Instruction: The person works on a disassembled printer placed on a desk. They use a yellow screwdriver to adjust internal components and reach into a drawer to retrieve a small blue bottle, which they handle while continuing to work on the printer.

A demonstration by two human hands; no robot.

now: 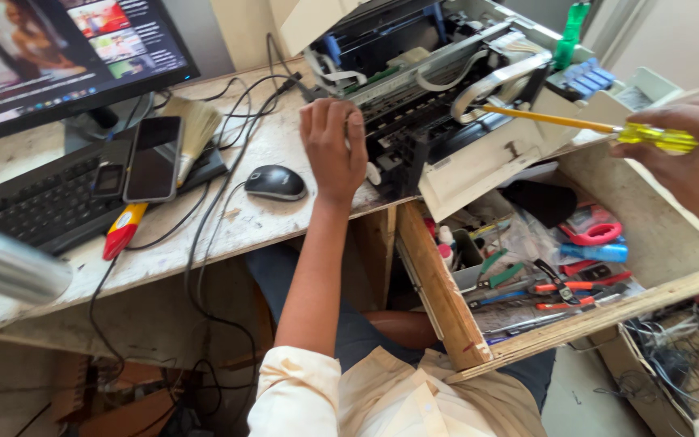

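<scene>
An opened white printer [479, 154] with its black inner frame and cables exposed lies on the worn desk [155, 259]. My left hand [333, 146] rests on the desk against the printer's left side, fingers curled on its black edge. My right hand [689, 162] grips a screwdriver [600, 127] with a clear yellow handle. Its long yellow shaft points left, the tip reaching into the printer's mechanism.
A black mouse [275, 182], keyboard [38, 202] with two phones [154, 158] on it, a brush [196, 121], a red-yellow tool [123, 231] and a monitor [50, 57] fill the desk's left. An open wooden drawer [438, 291] holds pliers, cutters and other tools. Cables hang below.
</scene>
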